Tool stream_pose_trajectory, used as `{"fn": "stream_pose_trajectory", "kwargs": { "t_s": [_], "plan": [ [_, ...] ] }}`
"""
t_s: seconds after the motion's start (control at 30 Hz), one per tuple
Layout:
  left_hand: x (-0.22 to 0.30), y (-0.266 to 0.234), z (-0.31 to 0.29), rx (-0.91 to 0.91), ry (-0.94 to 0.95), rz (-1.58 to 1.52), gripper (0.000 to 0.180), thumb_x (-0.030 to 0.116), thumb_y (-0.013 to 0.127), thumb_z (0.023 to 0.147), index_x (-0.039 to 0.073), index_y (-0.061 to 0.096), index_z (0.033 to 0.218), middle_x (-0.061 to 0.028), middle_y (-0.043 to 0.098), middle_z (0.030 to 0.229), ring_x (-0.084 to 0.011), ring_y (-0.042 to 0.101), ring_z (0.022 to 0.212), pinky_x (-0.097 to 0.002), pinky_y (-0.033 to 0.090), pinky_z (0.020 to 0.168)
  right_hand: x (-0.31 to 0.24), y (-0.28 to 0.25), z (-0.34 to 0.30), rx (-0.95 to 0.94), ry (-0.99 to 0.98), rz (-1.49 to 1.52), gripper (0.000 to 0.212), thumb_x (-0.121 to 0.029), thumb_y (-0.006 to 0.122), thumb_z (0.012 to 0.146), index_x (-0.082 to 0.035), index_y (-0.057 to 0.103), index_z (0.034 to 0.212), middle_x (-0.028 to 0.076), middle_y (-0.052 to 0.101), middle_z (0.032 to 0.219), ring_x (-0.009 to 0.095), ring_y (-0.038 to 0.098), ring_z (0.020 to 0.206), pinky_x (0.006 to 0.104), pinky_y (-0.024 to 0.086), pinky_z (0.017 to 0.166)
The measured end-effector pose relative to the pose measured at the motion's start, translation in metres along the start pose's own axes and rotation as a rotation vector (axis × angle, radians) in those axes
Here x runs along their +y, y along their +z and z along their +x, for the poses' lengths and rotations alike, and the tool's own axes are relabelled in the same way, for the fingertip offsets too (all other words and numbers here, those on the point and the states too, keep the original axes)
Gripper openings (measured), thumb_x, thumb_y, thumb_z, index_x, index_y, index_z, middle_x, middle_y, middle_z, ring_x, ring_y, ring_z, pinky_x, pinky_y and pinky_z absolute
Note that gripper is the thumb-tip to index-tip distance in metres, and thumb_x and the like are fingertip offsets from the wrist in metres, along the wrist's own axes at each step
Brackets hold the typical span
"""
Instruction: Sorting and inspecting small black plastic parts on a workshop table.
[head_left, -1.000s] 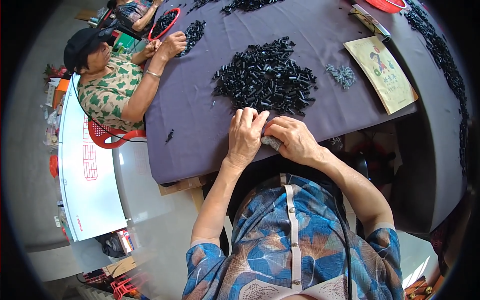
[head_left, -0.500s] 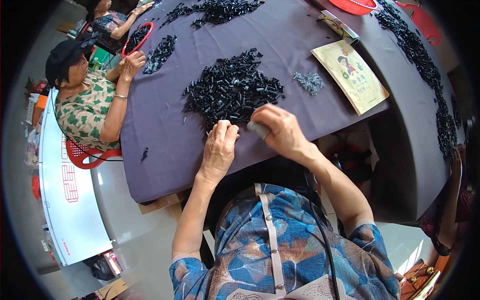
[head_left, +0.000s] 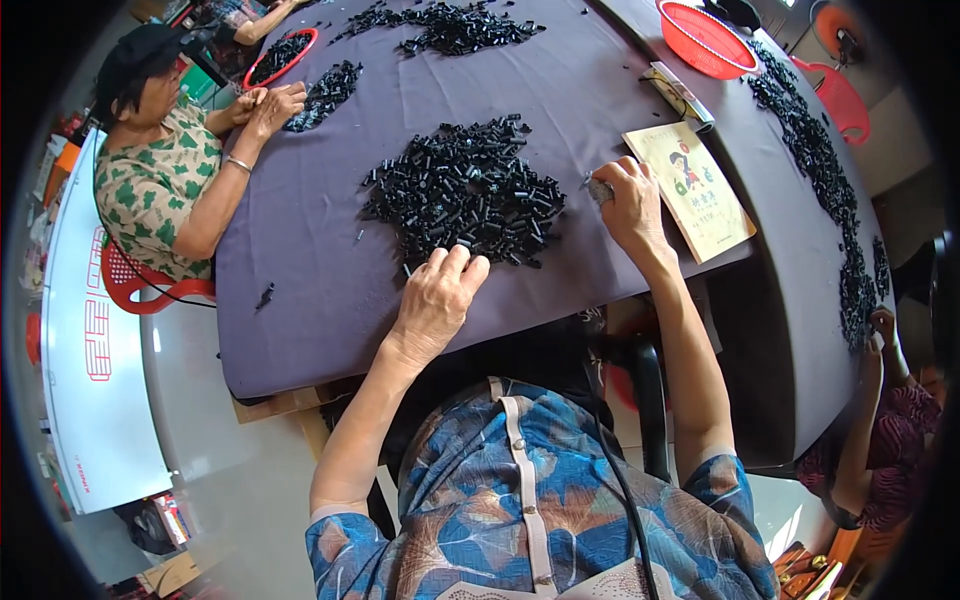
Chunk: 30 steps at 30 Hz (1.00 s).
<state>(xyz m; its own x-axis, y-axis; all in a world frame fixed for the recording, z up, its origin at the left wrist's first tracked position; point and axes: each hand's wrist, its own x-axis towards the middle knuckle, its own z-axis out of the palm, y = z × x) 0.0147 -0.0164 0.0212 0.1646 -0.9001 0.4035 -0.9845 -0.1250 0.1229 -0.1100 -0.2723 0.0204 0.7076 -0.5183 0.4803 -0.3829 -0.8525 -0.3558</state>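
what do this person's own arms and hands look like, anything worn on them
The forearms are bare below blue, brown-patterned short sleeves with pale edges. The left hand looks uncovered; the right hand seems to wear a grey finger covering.

Shirt [head_left: 450,480]: blue, printed with large fan-shaped leaves in brown and grey with pale veins
Placket [head_left: 524,475]: beige strip below and between the left hand [head_left: 437,300] and the right hand [head_left: 634,205]
Buttons [head_left: 519,444]: small, round, in a row down the placket
Collar [head_left: 605,586]: pale beige, dotted with small studs, farthest from the hands
Sleeves [head_left: 718,490]: short, same print, pale edges, well below the hands
Cable [head_left: 622,485]: black, thin, over the shirt on the right hand's side
Finger wrap [head_left: 600,191]: grey, on the right hand
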Motion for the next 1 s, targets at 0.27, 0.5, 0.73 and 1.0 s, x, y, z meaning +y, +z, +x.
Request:
{"fn": "stream_pose_trajectory", "kwargs": {
  "t_s": [0.27,0.5,0.73,1.0],
  "plan": [
    [-0.003,0.011,-0.011,0.043,-0.045,-0.056,0.025,-0.007,0.054,0.076,0.001,0.056,0.100,-0.0109,0.048,0.090,-0.0257,0.054,0.084,-0.0345,0.051,0.074,0.003,0.011,0.022,-0.170,-0.043,-0.127,0.023,0.002,0.058,0.071,-0.010,0.068,0.089,0.010,0.061,0.094,0.033,0.052,0.098,0.0423,0.041,0.086],
    [0.001,0.017,-0.006,0.140,-0.115,-0.009,0.021,-0.006,0.054,0.077,0.000,0.049,0.097,-0.0124,0.047,0.089,-0.0252,0.054,0.083,-0.0315,0.050,0.077,0.008,0.017,0.031,-0.187,-0.165,-0.176,0.024,0.003,0.058,0.069,-0.009,0.065,0.089,0.010,0.060,0.096,0.033,0.050,0.099,0.0427,0.038,0.089],
    [0.008,0.012,-0.006,0.398,-0.425,-0.481,0.013,-0.001,0.054,0.088,0.001,0.048,0.099,-0.0106,0.052,0.086,-0.0227,0.053,0.077,-0.0331,0.046,0.070,-0.007,0.018,0.024,-0.064,-0.239,-0.185,0.019,0.002,0.051,0.077,-0.005,0.054,0.094,0.014,0.057,0.093,0.033,0.049,0.094,0.0434,0.036,0.086],
    [0.010,0.017,-0.002,0.488,-0.800,-1.675,0.007,0.006,0.057,0.092,0.005,0.057,0.099,-0.0003,0.056,0.082,-0.0037,0.045,0.058,-0.0187,0.037,0.050,-0.084,0.000,-0.018,-0.083,-0.070,0.599,0.013,0.002,0.052,0.089,-0.003,0.053,0.101,0.012,0.059,0.082,0.020,0.057,0.072,0.0307,0.047,0.066]
  ]
}}
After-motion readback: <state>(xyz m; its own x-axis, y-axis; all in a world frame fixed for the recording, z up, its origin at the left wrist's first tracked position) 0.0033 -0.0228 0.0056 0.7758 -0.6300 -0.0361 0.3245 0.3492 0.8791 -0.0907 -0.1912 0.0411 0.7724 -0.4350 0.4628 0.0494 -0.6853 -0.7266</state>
